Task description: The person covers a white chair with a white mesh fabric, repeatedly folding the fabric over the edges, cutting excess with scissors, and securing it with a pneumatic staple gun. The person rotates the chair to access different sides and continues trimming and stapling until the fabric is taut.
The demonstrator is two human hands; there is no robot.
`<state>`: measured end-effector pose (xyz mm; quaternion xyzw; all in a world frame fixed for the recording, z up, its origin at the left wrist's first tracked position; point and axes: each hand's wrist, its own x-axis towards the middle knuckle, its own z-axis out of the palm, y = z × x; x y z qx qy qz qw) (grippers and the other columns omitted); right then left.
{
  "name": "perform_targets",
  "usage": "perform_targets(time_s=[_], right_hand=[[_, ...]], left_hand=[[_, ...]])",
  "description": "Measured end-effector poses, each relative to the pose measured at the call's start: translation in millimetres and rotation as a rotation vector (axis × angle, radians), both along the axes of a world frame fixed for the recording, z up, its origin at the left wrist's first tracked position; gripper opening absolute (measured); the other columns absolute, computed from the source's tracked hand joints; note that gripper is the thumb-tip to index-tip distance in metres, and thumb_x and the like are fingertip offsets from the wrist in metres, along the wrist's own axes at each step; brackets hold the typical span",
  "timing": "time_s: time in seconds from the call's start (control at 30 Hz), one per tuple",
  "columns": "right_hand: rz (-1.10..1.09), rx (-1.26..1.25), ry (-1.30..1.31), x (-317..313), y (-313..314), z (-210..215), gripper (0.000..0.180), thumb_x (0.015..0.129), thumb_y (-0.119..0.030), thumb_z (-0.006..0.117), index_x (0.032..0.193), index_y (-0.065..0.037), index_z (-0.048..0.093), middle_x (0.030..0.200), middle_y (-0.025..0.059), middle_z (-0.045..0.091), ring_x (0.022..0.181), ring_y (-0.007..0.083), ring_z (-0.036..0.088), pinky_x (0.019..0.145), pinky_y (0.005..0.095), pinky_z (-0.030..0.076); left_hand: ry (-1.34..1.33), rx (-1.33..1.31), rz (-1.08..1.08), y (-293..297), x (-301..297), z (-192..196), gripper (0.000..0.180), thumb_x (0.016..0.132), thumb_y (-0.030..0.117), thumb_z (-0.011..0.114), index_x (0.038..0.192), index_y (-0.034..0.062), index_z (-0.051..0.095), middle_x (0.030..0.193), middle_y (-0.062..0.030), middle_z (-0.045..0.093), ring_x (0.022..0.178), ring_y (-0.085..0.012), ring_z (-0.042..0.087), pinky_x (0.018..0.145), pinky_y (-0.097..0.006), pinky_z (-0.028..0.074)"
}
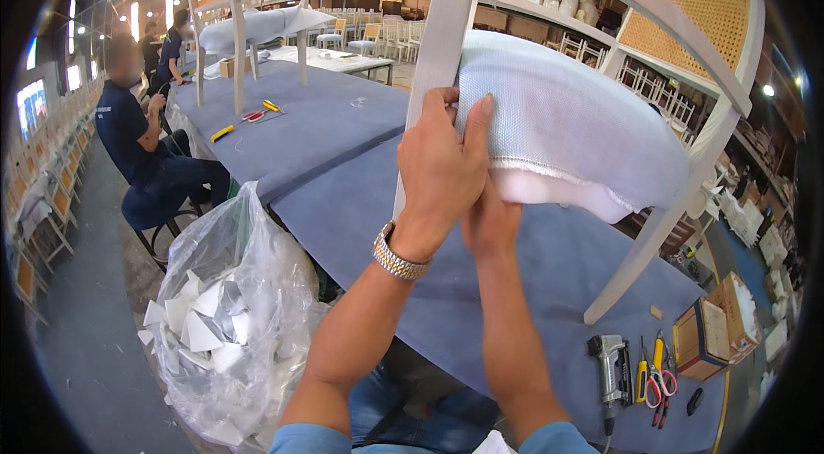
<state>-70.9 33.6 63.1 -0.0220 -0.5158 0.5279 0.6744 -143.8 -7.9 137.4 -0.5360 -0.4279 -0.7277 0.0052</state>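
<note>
A pale wooden chair frame stands tilted on the table before me, its seat covered in light blue-grey woven fabric. Below the fabric's frayed lower edge, white padding shows. My left hand, with a metal watch on its wrist, is closed on the fabric at the seat's left corner, beside an upright of the frame. Its thumb presses the fabric's face. Just beneath, my right hand is curled at the seat's underside by the padding. Its fingertips are hidden, so what it grips cannot be made out.
A clear plastic bag of white scraps stands left of my arms. On the right lie a staple gun, scissors and cardboard boxes. Another chair stands on the far table. A seated person is at left.
</note>
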Motion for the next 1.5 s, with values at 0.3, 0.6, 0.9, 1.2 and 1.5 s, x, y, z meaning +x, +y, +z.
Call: perform_targets(time_s=[0.3,0.6,0.9,1.2,1.5], right_hand=[[0.196,0.215,-1.043,134,-80,-10,0.053,0.085,-0.024,0.074,0.130,0.002,0.062,0.102,0.0190,0.072,0.081,0.0179,0.068,0.075,0.0298,0.054],[-0.819,0.915,-1.135,89,-40,195,0.066,0.086,-0.047,0.064,0.129,0.003,0.061,0.118,0.0164,0.068,0.109,0.0253,0.064,0.096,0.0353,0.049],[-0.913,0.769,-1.597,22,37,187,0.096,0.066,-0.077,0.068,0.132,-0.008,0.061,0.128,0.0165,0.065,0.117,0.0359,0.061,0.103,0.0424,0.045],[-0.913,0.649,-1.668,27,-26,190,0.081,0.079,-0.067,0.060,0.140,-0.014,0.055,0.139,0.0164,0.057,0.129,0.0330,0.053,0.109,0.0440,0.042],[-1.111,0.708,-1.683,21,-13,185,0.083,0.083,-0.074,0.052,0.133,-0.007,0.059,0.128,0.0158,0.064,0.116,0.0298,0.063,0.100,0.0421,0.047]], left_hand=[[-0.144,0.062,-0.180,7,-5,-10,0.039,0.095,0.027,0.064,0.109,-0.0095,0.064,0.078,-0.0190,0.069,0.062,-0.0224,0.064,0.059,-0.033,0.048],[-0.368,0.158,-0.721,27,-13,-30,0.037,0.103,0.024,0.057,0.121,-0.0078,0.063,0.097,-0.0031,0.069,0.081,-0.0041,0.059,0.071,-0.019,0.048],[-0.460,0.176,-0.844,41,-7,-40,0.030,0.105,0.024,0.052,0.105,-0.0036,0.063,0.079,0.0079,0.054,0.070,0.0005,0.042,0.059,-0.017,0.034],[-0.180,0.009,-0.629,22,-12,-29,0.030,0.105,0.025,0.049,0.099,-0.0024,0.061,0.074,0.0042,0.052,0.068,-0.0033,0.040,0.059,-0.022,0.035],[-0.060,-0.013,-0.438,23,-16,-33,0.037,0.103,0.030,0.055,0.109,-0.0055,0.064,0.081,-0.0010,0.065,0.072,-0.0050,0.053,0.062,-0.023,0.044]])
